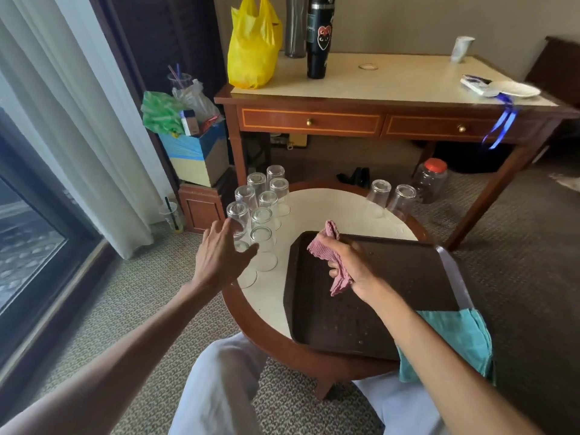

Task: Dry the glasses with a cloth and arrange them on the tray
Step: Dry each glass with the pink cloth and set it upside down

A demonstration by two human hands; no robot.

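Carpet runs under a low round counter (pixel 329 202) by the window, with a longer counter (pixel 376 80) behind it carrying a yellow bag (pixel 251 48) and a dark bottle (pixel 318 39). We sit close with our knees at the rim, which puts everything within easy reach. Most of the glasses (pixel 263 199) stand upside down in a tight cluster on the left side, probably so they can drain. Two more glasses (pixel 390 196) stand well apart at the far right edge. Our left hand (pixel 219 255) reaches over the near end of the cluster. Its fingers are spread and the thumb is held wide, bracketing the nearest glass (pixel 241 246). We cannot tell whether the fingers touch it yet. Our right hand (pixel 354 271) hovers above the tray (pixel 408 277) with its fingers curled tight around a bunched pink cloth (pixel 326 249), ready to meet the glass once it comes across. The dark tray lies on the near right of the counter and overhangs the rim a little. It holds no glasses and shows a few droplets. A teal cloth (pixel 455 337) is tucked under its near right corner. We judge that drying has barely begun, and the next move is to close the left hand on that glass and lift it clear without knocking its neighbours.
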